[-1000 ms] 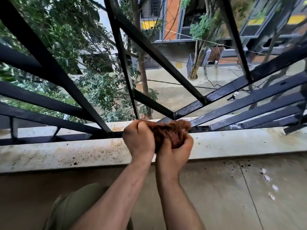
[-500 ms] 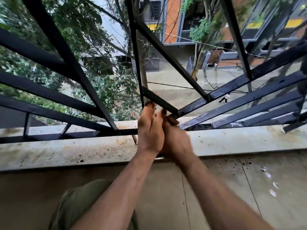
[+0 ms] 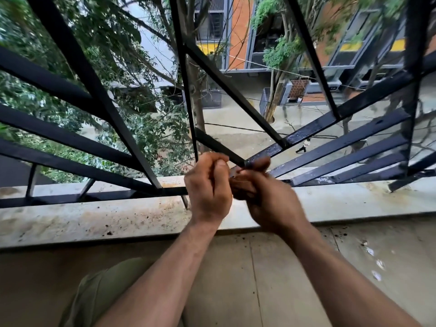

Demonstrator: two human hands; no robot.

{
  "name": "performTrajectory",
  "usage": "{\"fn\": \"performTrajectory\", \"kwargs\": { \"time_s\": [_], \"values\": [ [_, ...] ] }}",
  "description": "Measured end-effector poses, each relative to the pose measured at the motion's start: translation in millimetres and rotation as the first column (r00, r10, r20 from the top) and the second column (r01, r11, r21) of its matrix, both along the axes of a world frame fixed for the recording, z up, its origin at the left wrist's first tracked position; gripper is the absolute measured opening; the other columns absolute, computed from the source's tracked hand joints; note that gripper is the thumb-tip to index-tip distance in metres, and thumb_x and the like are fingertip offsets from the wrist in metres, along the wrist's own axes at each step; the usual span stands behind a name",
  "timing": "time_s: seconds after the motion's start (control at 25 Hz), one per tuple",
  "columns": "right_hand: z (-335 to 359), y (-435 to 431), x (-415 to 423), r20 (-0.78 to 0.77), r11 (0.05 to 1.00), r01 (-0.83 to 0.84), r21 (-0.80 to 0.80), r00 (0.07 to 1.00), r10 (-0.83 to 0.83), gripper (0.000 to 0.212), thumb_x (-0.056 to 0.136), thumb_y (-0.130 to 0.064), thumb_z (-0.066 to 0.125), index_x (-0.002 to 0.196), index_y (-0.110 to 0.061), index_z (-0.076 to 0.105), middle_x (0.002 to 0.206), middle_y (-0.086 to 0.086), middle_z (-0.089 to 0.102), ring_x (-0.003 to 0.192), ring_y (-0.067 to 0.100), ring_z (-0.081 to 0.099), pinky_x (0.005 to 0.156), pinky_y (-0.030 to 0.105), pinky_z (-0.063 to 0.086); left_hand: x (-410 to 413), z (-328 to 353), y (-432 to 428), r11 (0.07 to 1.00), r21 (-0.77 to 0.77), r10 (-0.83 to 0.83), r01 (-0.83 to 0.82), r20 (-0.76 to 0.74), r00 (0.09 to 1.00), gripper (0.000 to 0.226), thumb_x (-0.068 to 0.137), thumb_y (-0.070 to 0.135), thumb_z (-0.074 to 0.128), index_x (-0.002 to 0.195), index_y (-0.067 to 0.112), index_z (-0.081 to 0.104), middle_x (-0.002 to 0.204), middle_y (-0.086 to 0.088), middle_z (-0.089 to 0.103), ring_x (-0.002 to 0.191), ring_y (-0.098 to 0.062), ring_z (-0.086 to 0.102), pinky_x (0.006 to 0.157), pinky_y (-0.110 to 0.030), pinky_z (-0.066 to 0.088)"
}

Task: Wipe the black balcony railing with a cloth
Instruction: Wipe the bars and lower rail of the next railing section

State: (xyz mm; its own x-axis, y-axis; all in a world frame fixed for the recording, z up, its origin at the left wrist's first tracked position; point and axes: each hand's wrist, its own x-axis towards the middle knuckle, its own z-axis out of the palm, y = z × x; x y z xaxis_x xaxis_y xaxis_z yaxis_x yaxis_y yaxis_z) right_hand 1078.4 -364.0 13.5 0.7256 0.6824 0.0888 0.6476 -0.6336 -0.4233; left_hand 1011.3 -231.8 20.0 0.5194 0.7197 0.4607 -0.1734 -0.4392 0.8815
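Observation:
The black balcony railing [image 3: 342,112] fans out in flat metal bars above a stone ledge. Both hands meet at the low junction where two slanted bars join. My left hand [image 3: 207,185] is curled with its thumb pressed on its fingers, right against the short slanted bar. My right hand [image 3: 269,199] is curled beside it, its fingers reaching up onto the bar at the junction. A brown cloth [image 3: 241,188] is bunched between the two hands and mostly hidden by them; both hands grip it.
The pale, stained stone ledge [image 3: 94,218] runs under the railing, speckled with dirt. Below it lies the tiled balcony floor [image 3: 295,267] with white specks at right. My knee in olive trousers [image 3: 94,293] shows at the bottom left. Trees and a street lie far below.
The hands rose from the ledge to the bar junction. The brown cloth, plainly bunched between them a second ago, is now mostly covered. The right forearm swung out to the right.

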Motion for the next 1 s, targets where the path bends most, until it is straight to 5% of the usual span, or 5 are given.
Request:
{"fn": "performTrajectory", "kwargs": {
  "time_s": [0.2, 0.4, 0.52, 0.76, 1.0],
  "values": [
    [28, -15, 35, 0.299, 0.981, 0.182, -0.064, 0.941, -0.156, 0.075, 0.083, -0.027, 0.062, 0.153, -0.03, 0.035, 0.103, 0.015, 0.07, 0.076, 0.042, 0.067, 0.06, 0.041, 0.053, 15, 6, -24, 0.994, 0.051, -0.101, 0.101, 0.004, 0.995, 0.024, 0.093, 0.008, 0.048, 0.106, 0.0, 0.066, 0.094, -0.007, 0.07, 0.087, -0.019, 0.069, 0.073, -0.04, 0.056],
    [33, 31, 18, -0.335, 0.999, -0.03, -0.018, 0.942, 0.022, 0.056, 0.083, -0.04, 0.061, 0.134, -0.022, 0.049, 0.113, 0.012, 0.069, 0.104, 0.034, 0.067, 0.085, 0.041, 0.056, 33, 33, -18, 0.895, -0.297, -0.31, 0.333, 0.124, 0.943, 0.043, 0.094, 0.002, 0.043, 0.136, 0.0, 0.051, 0.134, -0.011, 0.061, 0.127, -0.018, 0.059, 0.111, -0.038, 0.045],
    [43, -15, 39, 0.144, 0.924, 0.123, -0.362, 0.987, -0.075, 0.074, 0.085, -0.03, 0.065, 0.149, -0.036, 0.029, 0.101, 0.012, 0.066, 0.087, 0.04, 0.067, 0.068, 0.04, 0.05, 36, 39, -19, 0.856, -0.362, -0.355, 0.37, 0.11, 0.928, 0.05, 0.086, 0.002, 0.042, 0.135, 0.01, 0.047, 0.131, -0.002, 0.059, 0.132, -0.017, 0.053, 0.117, -0.036, 0.037],
    [17, 37, 7, -0.154, 1.0, -0.01, 0.026, 0.988, 0.014, 0.049, 0.087, -0.043, 0.053, 0.128, -0.016, 0.056, 0.107, 0.015, 0.073, 0.095, 0.037, 0.07, 0.072, 0.038, 0.055, 41, 45, -27, 0.82, -0.358, -0.451, 0.447, 0.079, 0.889, 0.037, 0.091, 0.013, 0.05, 0.126, 0.005, 0.058, 0.101, -0.015, 0.063, 0.098, -0.025, 0.064, 0.086, -0.039, 0.054],
    [101, -92, 76, 0.417, 0.945, -0.039, -0.326, 0.891, 0.18, 0.057, 0.082, -0.039, 0.072, 0.136, -0.036, 0.052, 0.111, 0.006, 0.064, 0.067, 0.035, 0.066, 0.056, 0.034, 0.053, 52, 50, -55, 0.938, -0.321, -0.124, 0.133, 0.048, 0.991, 0.032, 0.102, 0.036, 0.05, 0.097, 0.005, 0.057, 0.073, 0.008, 0.056, 0.067, -0.007, 0.052, 0.064, -0.028, 0.046]
  ]
}}
